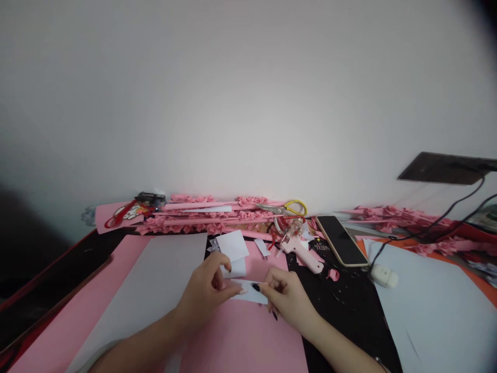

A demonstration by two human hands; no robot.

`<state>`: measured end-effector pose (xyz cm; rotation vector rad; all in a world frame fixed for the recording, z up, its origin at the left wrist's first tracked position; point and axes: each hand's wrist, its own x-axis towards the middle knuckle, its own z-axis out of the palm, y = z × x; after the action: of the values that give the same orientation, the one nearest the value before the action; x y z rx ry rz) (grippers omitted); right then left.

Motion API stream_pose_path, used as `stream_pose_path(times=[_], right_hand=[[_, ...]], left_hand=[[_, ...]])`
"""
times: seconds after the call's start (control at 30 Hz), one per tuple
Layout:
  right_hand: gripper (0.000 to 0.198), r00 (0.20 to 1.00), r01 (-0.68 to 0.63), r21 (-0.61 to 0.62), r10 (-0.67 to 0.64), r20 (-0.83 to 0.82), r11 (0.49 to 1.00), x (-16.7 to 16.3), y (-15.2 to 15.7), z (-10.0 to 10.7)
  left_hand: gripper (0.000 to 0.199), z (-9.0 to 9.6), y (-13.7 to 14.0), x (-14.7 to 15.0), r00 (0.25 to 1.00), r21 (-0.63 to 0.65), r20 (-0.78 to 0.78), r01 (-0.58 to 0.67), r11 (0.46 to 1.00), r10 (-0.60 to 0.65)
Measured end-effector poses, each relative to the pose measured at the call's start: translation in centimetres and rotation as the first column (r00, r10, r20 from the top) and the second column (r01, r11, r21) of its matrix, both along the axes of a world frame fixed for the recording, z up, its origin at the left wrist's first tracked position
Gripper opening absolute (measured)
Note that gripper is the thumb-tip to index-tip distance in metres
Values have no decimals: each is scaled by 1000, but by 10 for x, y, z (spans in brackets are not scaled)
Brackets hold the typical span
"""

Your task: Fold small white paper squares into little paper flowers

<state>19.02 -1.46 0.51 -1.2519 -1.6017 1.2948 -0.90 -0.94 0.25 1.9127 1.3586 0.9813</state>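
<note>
Between my two hands is a small white strip of paper [250, 294], held above a pink sheet [248, 336]. My left hand [205, 287] pinches its left end between thumb and forefinger. At the right end my right hand [285, 295] grips it the same way, dark nails showing. Just beyond my left fingers lie small white paper squares [233, 246], one partly over another. A smaller white paper piece [262, 247] rests to the right of them on the pink.
A pink glue gun [303, 251] and a phone [341, 241] lie right of centre. Yellow-handled scissors [289, 208] and pink paper flower stems [202, 223] line the wall. White sheets [430, 305] cover the right side; a white plug-like block [384, 275] with a black cable sits there.
</note>
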Motion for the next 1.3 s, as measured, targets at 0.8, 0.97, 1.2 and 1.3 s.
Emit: stream_pose_path(times=[0.8,0.97,1.2,1.3], right_hand=[[36,948,-89,-201,21,-319,976,0,7,-3],[42,930,-160,-214,75,-361,964,1,7,-4],[34,938,-190,-175,126,-322,966,-1,6,0],[28,939,-183,-154,126,-319,971,-2,5,3]], left_hand=[[35,5,-2,2,942,32,-153,308,951,-300],[36,1,-1,1,954,54,-121,282,958,-274],[29,6,-2,2,964,-14,-84,254,967,-254],[28,6,-2,2,967,-29,-38,252,967,-253]])
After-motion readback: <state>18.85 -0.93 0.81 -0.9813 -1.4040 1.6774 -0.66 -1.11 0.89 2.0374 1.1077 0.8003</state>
